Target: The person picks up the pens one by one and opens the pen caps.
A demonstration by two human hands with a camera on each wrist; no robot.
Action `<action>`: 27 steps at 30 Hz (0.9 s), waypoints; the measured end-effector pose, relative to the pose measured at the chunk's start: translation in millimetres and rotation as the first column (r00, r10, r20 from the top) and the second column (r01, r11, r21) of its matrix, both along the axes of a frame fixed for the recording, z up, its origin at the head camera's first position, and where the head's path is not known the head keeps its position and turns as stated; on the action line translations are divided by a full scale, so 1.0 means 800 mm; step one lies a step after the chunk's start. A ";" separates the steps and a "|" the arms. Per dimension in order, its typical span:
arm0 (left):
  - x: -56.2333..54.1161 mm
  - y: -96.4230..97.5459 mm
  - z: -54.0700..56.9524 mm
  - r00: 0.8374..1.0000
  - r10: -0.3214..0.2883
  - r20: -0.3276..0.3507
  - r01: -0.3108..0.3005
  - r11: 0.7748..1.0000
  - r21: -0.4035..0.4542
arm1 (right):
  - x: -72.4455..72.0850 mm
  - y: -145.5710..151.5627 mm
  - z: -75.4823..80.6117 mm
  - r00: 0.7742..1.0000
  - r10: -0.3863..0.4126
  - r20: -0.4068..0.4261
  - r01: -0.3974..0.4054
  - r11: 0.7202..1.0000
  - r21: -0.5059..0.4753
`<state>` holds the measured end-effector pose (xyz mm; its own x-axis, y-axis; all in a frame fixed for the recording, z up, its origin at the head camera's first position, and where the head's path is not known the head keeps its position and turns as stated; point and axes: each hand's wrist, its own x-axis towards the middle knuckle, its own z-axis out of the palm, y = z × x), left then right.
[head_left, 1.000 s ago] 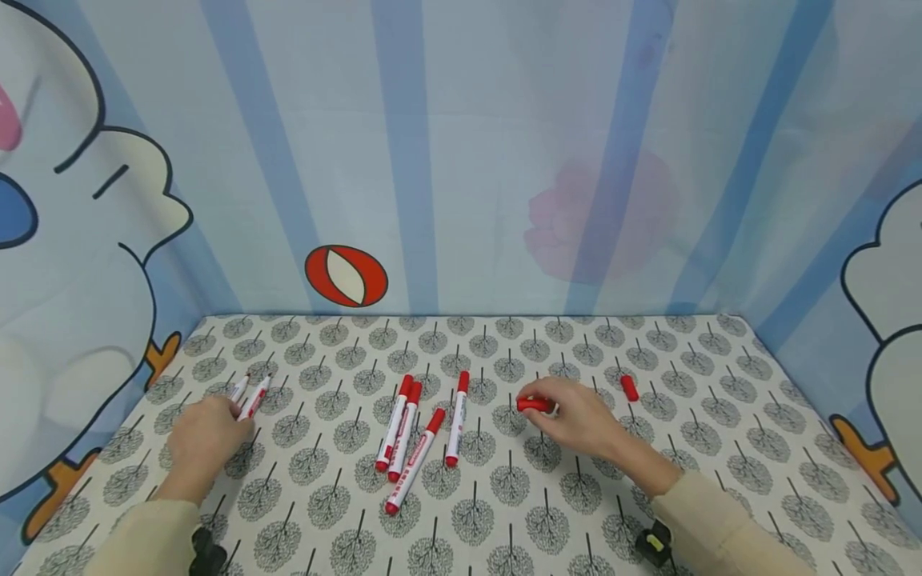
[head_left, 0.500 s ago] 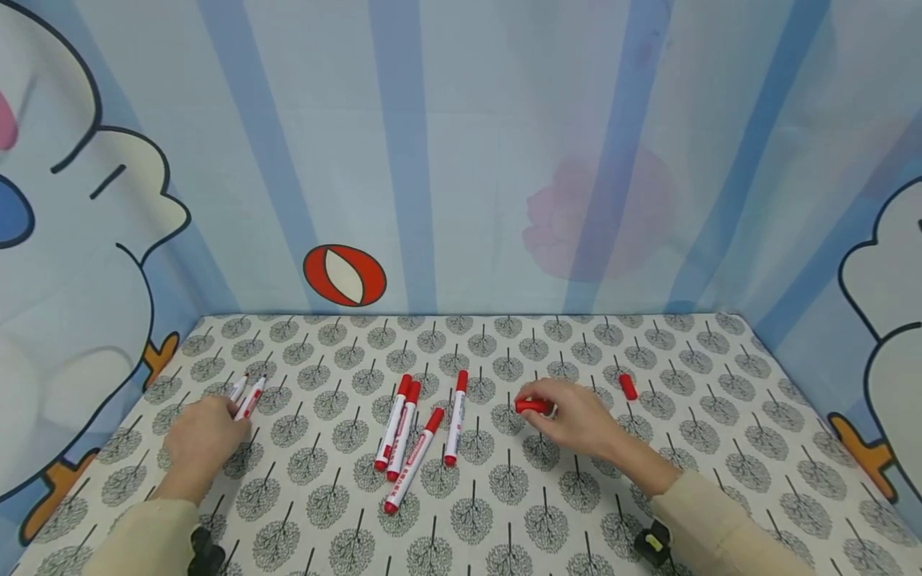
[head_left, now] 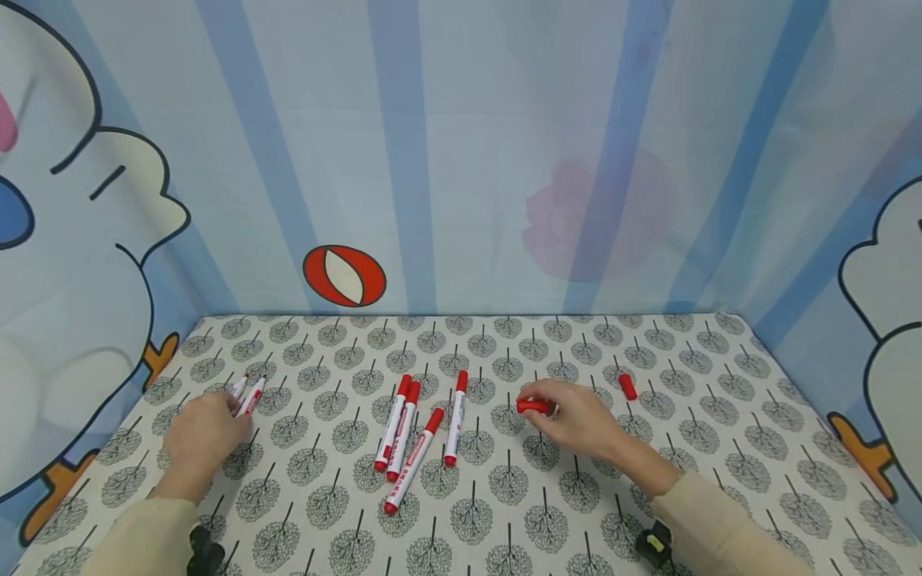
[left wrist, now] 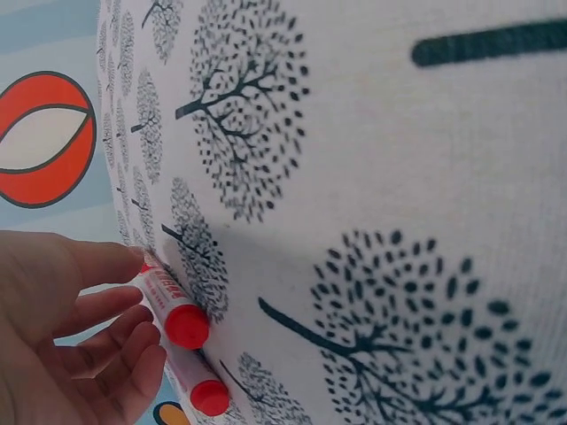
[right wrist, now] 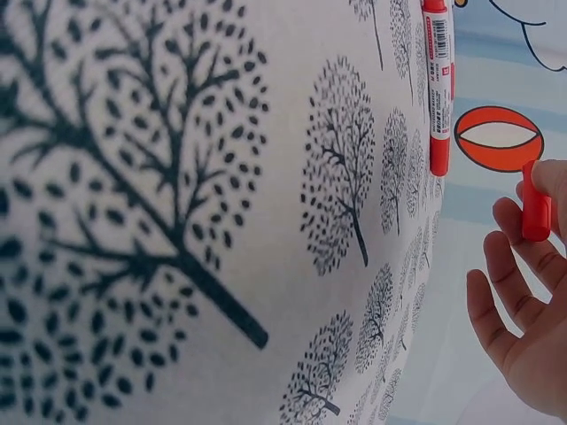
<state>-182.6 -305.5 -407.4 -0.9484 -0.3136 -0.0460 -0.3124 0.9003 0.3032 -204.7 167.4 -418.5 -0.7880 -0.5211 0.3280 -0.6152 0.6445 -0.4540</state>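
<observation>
My left hand [head_left: 205, 436] is low at the table's left, thumb and index finger pinching a white-bodied, uncapped red marker [head_left: 251, 398]. A second uncapped marker [head_left: 238, 388] lies close beside it, partly hidden by the hand. In the left wrist view, the red rear end of the pinched marker [left wrist: 188, 327] points towards the camera, and the other fingers curl loosely below. Right of the middle, my right hand [head_left: 572, 416] pinches a red marker cap [head_left: 535, 406] between thumb and fingers. That cap [right wrist: 535, 208] shows at the fingertips in the right wrist view, with the remaining fingers spread loosely.
Several capped red markers [head_left: 414, 462] lie mid-table between the hands, one of them [head_left: 456, 419] a little apart on the right. Behind the right hand lies another loose red cap [head_left: 628, 387]. A tree-patterned cloth [head_left: 475, 512] covers the table, with a printed backdrop [head_left: 475, 160] at its far edge.
My left hand and the marker it pinches have shifted very slightly left. The right hand holds the cap in nearly the same place.
</observation>
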 end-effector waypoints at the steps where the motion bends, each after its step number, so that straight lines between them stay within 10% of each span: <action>1: -0.001 0.001 0.000 1.000 0.002 0.001 -0.002 1.000 0.001 | 0.000 0.000 0.000 1.000 -0.004 0.004 0.004 1.000 -0.002; 15: -0.005 0.020 0.012 0.993 -0.109 -0.044 0.108 0.994 -0.033 | -0.003 0.008 0.001 0.997 -0.072 0.021 0.072 0.997 -0.004; 27: -0.009 0.061 0.024 0.956 -0.263 -0.132 0.261 0.965 -0.034 | -0.006 0.020 0.007 0.991 -0.113 -0.067 0.114 0.993 0.014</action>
<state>-190.2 -257.0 -388.0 -0.9945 -0.0531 0.0901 -0.0226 0.9501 0.3111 -209.3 183.5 -413.2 -0.8191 -0.4361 0.3728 -0.5662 0.7193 -0.4025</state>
